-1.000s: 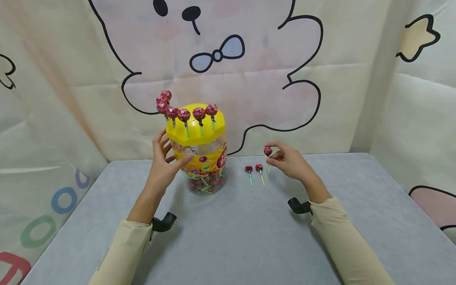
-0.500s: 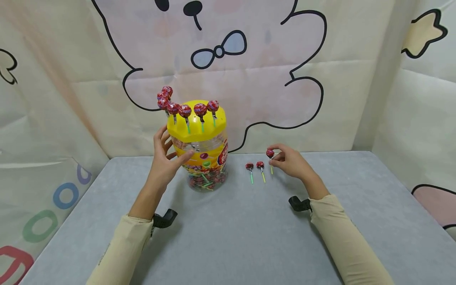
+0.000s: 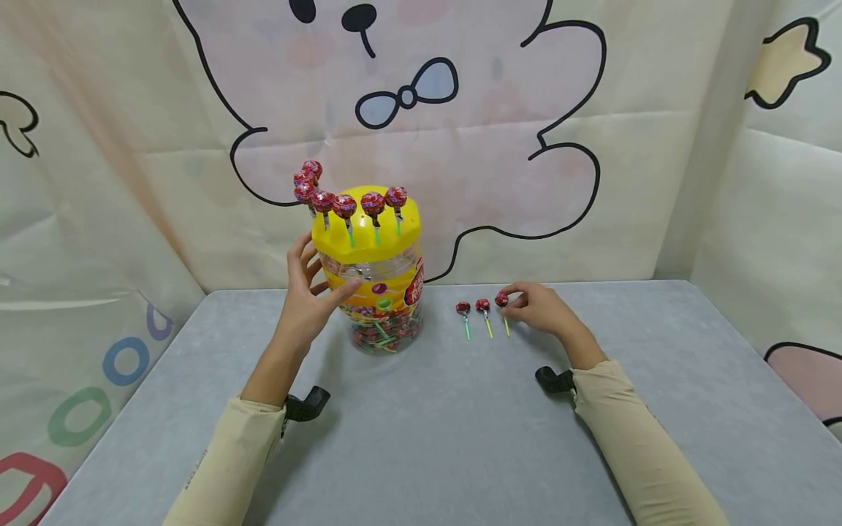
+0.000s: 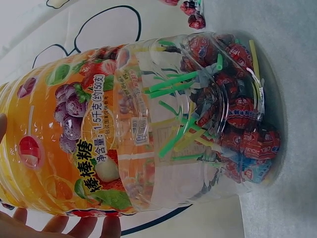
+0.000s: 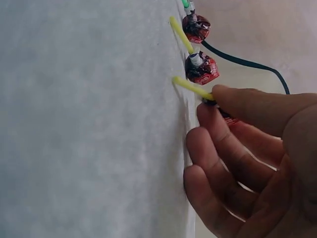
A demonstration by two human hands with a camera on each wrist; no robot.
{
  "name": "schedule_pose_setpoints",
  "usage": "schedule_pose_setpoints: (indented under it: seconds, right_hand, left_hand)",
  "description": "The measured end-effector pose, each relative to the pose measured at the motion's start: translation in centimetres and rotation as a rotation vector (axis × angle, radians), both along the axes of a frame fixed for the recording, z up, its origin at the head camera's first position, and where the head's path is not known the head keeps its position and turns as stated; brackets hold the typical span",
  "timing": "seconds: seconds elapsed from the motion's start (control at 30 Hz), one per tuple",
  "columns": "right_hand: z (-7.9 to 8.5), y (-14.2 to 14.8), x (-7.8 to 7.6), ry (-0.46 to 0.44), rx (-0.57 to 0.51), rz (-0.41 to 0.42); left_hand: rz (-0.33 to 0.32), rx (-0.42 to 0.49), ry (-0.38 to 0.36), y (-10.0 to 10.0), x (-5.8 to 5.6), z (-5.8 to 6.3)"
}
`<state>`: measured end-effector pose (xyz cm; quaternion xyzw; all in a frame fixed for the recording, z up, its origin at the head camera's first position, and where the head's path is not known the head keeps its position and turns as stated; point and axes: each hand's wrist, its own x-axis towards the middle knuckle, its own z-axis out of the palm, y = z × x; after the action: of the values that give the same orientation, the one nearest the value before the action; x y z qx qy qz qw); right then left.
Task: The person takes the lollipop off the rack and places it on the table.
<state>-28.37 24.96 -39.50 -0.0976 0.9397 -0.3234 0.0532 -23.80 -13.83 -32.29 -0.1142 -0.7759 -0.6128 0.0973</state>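
My left hand [image 3: 306,303] is gripping a jar [image 3: 399,286] holding wrapped lollipops [image 4: 242,111]; my right hand [image 3: 536,307] is pinching a yellow-stick lollipop [image 3: 502,299].

Gap btwn jar [image 3: 387,294] & lollipops [image 3: 483,305], backdrop [image 3: 487,183] behind

There were two hands, one left hand [image 3: 305,303] and one right hand [image 3: 539,310], with two sleeves [image 3: 224,460] and two black wrist mounts [image 3: 307,404]. One jar [image 3: 378,288] stood on one table [image 3: 421,431], under one lid [image 3: 362,248]. Seven lollipops [image 3: 345,206] were on the lid. Three more were at the table, one of them pinched; their sticks [image 3: 468,329] numbered one green, two yellow. Those inside the jar were too crowded to count.
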Motion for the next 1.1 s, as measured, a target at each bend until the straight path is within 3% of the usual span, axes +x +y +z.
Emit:
schedule_pose_setpoints:
  seconds: [0.4, 1.1]
  right_hand:
    - [-0.28, -0.53, -0.32, -0.039, 0.079, -0.038]
    - [-0.01, -0.87, -0.03, -0.065, 0.098, -0.059]
  left_hand:
    - [-0.004, 0.001, 0.007, -0.01, -0.01, 0.09]
    - [0.001, -0.007, -0.008, 0.02, -0.09, 0.00]
